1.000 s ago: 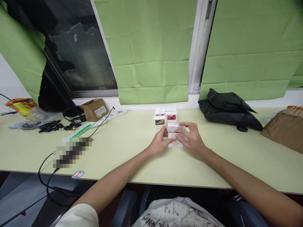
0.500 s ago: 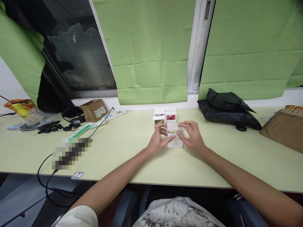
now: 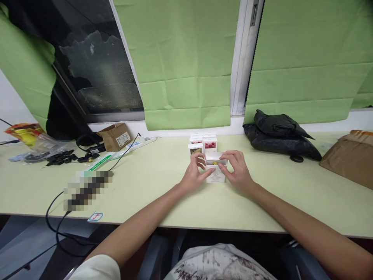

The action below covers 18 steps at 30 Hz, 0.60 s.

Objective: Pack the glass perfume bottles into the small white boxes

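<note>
A small white carton (image 3: 216,175) stands on the pale green table (image 3: 163,182) with its top flaps open, and a yellow round object shows inside. My left hand (image 3: 194,174) grips the carton's left side, thumb at the front, fingers curled over the top edge. On the carton's right side my right hand (image 3: 238,169) holds it, with the fingers at the top flap. Just behind stand several similar small white boxes (image 3: 203,142) with picture labels, in a tight group.
A black plastic bag (image 3: 278,135) lies at the back right, a brown cardboard box (image 3: 348,157) at the far right. On the left are a small open cardboard box (image 3: 115,135), a power strip with cables (image 3: 135,143), black small parts (image 3: 61,157) and a blurred object (image 3: 87,187).
The carton's top has come open and a yellow object now shows inside. My left fingers have moved up over the carton's top edge; both hands stay on it.
</note>
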Available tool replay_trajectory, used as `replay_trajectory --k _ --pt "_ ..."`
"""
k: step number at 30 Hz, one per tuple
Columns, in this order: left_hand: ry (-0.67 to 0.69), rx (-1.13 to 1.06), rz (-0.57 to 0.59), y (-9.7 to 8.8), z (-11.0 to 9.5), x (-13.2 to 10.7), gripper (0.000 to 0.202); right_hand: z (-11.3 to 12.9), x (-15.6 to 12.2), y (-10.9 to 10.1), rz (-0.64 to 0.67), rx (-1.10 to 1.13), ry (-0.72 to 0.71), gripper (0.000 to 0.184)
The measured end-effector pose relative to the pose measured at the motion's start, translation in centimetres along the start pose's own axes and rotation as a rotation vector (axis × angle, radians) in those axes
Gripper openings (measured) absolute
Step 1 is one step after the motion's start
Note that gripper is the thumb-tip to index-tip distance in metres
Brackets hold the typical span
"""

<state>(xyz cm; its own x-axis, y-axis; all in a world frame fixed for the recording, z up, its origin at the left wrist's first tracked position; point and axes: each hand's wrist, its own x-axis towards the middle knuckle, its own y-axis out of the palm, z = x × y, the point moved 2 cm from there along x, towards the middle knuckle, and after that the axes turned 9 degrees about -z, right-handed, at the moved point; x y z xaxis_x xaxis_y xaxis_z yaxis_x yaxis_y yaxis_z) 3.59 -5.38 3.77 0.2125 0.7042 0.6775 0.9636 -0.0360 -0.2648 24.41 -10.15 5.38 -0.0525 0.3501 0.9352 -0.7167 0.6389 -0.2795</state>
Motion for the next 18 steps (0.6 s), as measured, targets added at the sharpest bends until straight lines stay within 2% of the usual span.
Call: replay_trajectory --k 5,18 --pt "0.014 -0.002 0.001 0.09 0.18 -0.01 0.057 -0.21 -0.07 0.06 -0.002 0.022 -0.033 0.01" --pt "0.046 0.058 0.047 -0.06 0.32 0.02 0.048 -0.29 -0.08 0.07 -0.02 0.022 -0.072 0.004"
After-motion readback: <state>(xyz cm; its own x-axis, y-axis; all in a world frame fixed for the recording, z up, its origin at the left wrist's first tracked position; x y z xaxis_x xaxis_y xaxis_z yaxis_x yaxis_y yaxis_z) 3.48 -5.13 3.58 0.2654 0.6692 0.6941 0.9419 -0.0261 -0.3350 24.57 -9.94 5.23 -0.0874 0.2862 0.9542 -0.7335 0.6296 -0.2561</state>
